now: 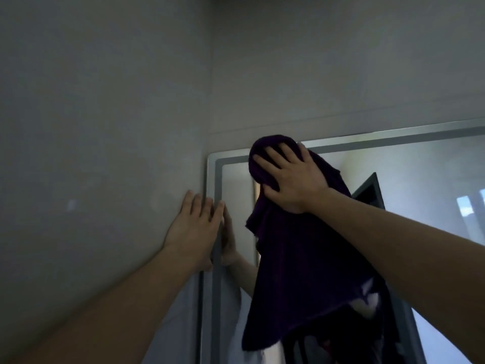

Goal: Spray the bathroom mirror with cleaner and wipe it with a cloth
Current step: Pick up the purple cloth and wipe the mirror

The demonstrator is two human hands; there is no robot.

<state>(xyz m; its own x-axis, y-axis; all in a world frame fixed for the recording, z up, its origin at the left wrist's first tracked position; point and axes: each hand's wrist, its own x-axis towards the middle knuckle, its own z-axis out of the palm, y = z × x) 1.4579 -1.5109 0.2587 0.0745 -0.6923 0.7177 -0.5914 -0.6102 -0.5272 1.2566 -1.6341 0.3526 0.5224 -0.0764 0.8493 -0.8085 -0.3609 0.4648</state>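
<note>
Cloth (301, 258) is hanging over the top-left corner of the mirror (420, 179), right hand (291, 177) pressing it flat w/ fingers (273, 156) spread straight. Left hand (194, 227) is bracing on the wall (105, 127) beside the frame (211, 179), fingers straight. Risk: only top pinned, so cloth could be slipping down, leaving streaks.

The view is dim and underexposed; the wall (105, 101) reads as flat grey murk with faint grain; the brightest patch sits in the mirror (420, 179), where a reflected window (469, 208) glows pale blue-white — the one evident light source; the cloth (301, 258) is nearly black, its folds lost in shadow; the mirror's frame lines bow slightly toward the borders — wide-angle distortion; detail is soft throughout.
</note>
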